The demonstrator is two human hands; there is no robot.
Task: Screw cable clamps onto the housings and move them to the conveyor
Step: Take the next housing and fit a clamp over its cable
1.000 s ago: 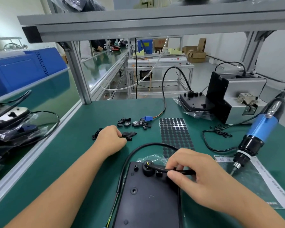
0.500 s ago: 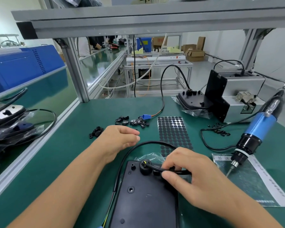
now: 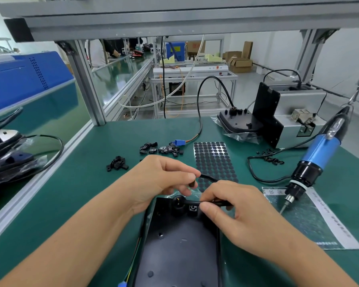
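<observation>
Housing [image 3: 180, 245], a flat black plastic shell, lies at the near edge of the green table [image 3: 91, 183], between the person's forearms. A black cable [image 3: 207, 203] leaves a round grommet [image 3: 177, 201] at the housing's far end and runs rightward across it. The right hand [image 3: 236, 212] pinches that cable between thumb and fingertips, pressing it down next to a small square seat with a pale mark [image 3: 192, 208] on the housing. The left hand [image 3: 160, 179] hovers just above the grommet, its thumb and forefinger closed in a tight grip on one small black cable clamp [image 3: 193, 184]; the other fingers curl loosely beneath.

Loose clamps sit in two heaps toward the middle of the table: one [image 3: 117, 163] to the left, a longer scatter [image 3: 160, 148] farther back. A sheet of black adhesive dots [image 3: 214, 160] lies just right of them. A blue electric screwdriver [image 3: 313, 162] hangs on the right, its bit pointing down at a clear plastic bag [image 3: 311, 218]. Small black screws [image 3: 270, 158] lie near the right edge, in front of a grey machine [image 3: 294, 112].

Judged from this, the step in hand is seating the clamp: none is screwed on this housing yet. The next move likely calls for lowering the clamp over the held cable, lining its hole up with the seat, then freeing a hand for screw and driver
</observation>
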